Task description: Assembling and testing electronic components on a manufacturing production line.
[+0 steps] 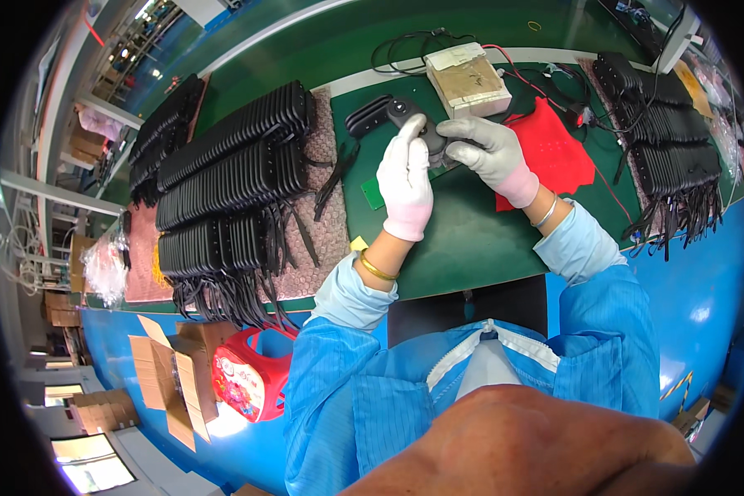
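Both my hands wear gloves and meet over the green work mat point(463, 240). My left hand point(405, 180), in a white glove, grips a black finned device point(388, 112) with a round knob from its near side. My right hand point(489, 153), in a grey glove with a pink cuff, closes on the same black part from the right. The piece between the palms is mostly hidden by the fingers. A small green circuit board point(373, 196) lies just left of my left hand.
Rows of black finned units with cables point(236, 178) lie stacked to the left, and more of these units point(670, 140) to the right. A taped cardboard block point(468, 80) and red sheet point(558, 153) sit behind my hands. A red basket point(252, 376) and cardboard boxes point(174, 372) stand at lower left.
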{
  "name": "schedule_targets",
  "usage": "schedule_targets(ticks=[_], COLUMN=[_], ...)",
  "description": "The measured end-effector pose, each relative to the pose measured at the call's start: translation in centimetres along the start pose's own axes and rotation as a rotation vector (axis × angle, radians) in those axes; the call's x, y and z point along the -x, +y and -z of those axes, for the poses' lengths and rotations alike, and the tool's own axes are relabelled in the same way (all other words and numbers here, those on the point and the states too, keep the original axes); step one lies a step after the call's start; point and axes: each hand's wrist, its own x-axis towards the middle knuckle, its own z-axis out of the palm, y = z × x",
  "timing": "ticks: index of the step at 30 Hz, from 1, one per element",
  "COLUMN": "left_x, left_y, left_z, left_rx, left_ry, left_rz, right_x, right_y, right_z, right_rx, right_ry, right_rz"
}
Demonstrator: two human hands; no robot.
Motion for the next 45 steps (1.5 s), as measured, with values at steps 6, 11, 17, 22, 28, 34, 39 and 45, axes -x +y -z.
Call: schedule_targets(ticks=[6,11,17,22,28,34,39,45], left_x=[0.5,0.7,0.8,0.8,0.0,1.4,4.0,4.0], left_y=[0.7,0.4,0.9,1.3,1.8,3.0,3.8,5.0], left_z=[-1.2,-1.3,-1.3,-0.8,-0.4,-1.0,-1.7,-2.6], left_rx=[-0.375,-0.334,-0.346,-0.068,-0.064,-0.233,-0.219,-0.252], left_ry=[0.011,0.031,0.032,-0.004,-0.044,-0.284,-0.496,-0.813], left_rz=[-0.264,-0.235,-0.234,-0.091,-0.235,-0.420,-0.506,-0.664], right_x=[0.4,0.5,0.6,0.7,0.2,3.0,8.5,13.7], right_y=[0.0,-0.3,0.0,-0.1,-0.9,-2.4,-4.2,-6.3], right_z=[-0.1,-0.5,-0.6,-0.9,-0.2,-0.4,-1.5,2.8], right_rx=[0.045,-0.015,-0.072,-0.148,-0.233,-0.132,-0.217,0.095], right_ry=[0.049,0.078,0.100,0.079,0.062,0.146,0.319,0.364], right_rz=[0.059,0.019,-0.008,-0.029,-0.137,-0.067,-0.148,-0.139])
